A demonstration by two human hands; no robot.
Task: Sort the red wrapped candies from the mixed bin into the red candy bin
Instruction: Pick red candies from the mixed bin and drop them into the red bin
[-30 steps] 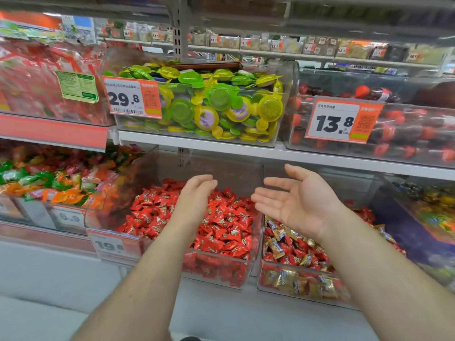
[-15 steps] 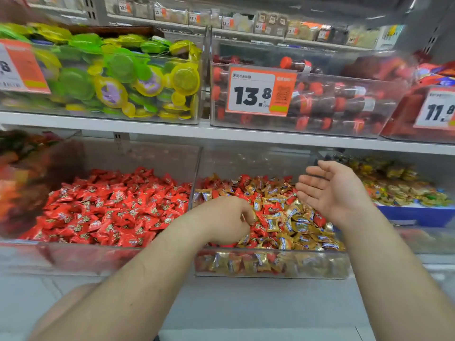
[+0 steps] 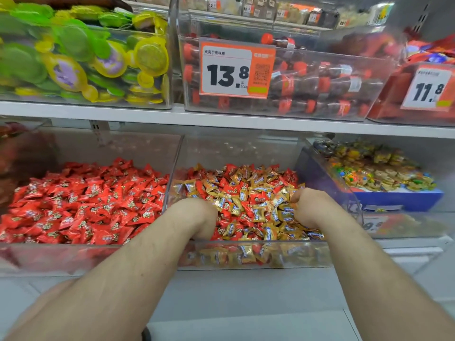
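Whereas a sec ago we had the right palm spread open above the shelf and the left just dipping in, both hands are now down in the mixed bin [image 3: 256, 257]: left hand [image 3: 197, 217] at its left side, right hand [image 3: 307, 210] at its right, both plunged among the wrappers. That tells us the picking stage has begun, w/ nothing carried over yet, as far as we can judge. The red wrapped candies [image 3: 256, 196] we want lie scattered thru the gold wrapped candies [image 3: 270, 232] across the whole pile. The red candy bin [image 3: 81, 254] sits just beside, on the left, already well filled, sharing a clear wall w/ the mixed one. Fingers of both hands are buried or turned away from us, so we cannot tell whether they're curled round candies, pinching one, or loose. Also hard to read: wrapper print, and the blurred bins at the far left edge and top row.
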